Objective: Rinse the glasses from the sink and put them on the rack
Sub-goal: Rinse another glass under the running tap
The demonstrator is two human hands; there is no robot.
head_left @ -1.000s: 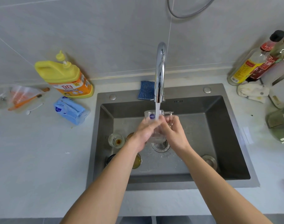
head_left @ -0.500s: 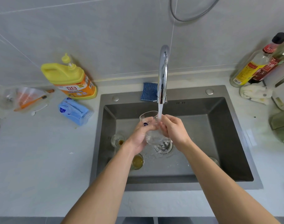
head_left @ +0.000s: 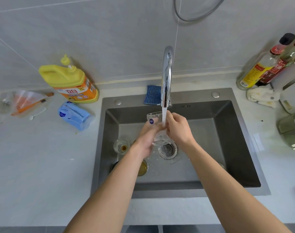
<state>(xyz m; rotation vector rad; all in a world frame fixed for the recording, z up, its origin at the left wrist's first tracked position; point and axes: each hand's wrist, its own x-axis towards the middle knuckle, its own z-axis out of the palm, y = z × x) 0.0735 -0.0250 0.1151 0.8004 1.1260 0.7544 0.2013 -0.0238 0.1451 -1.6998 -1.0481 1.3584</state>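
Note:
A clear glass [head_left: 156,121] with a small blue sticker sits tilted under the running stream from the chrome faucet [head_left: 167,76], over the steel sink [head_left: 240,148]. My left hand [head_left: 147,138] grips the glass from the left and below. My right hand [head_left: 177,128] holds its right side, fingers curled at the rim where the water falls. On the sink floor to the left stands a small glass [head_left: 121,146] with brown dregs, and another glass [head_left: 142,168] with yellowish liquid shows partly under my left forearm. No rack is in view.
A yellow detergent bottle [head_left: 71,81] and a blue packet [head_left: 74,116] stand on the counter left of the sink. A blue sponge [head_left: 151,95] lies behind the faucet. Sauce bottles [head_left: 267,64], a cloth [head_left: 261,96] and a green-lidded container [head_left: 292,130] crowd the right side.
The glass has been turned and tilted under the stream, its mouth now leaning left. Both hands stay on it; the view has shifted slightly.

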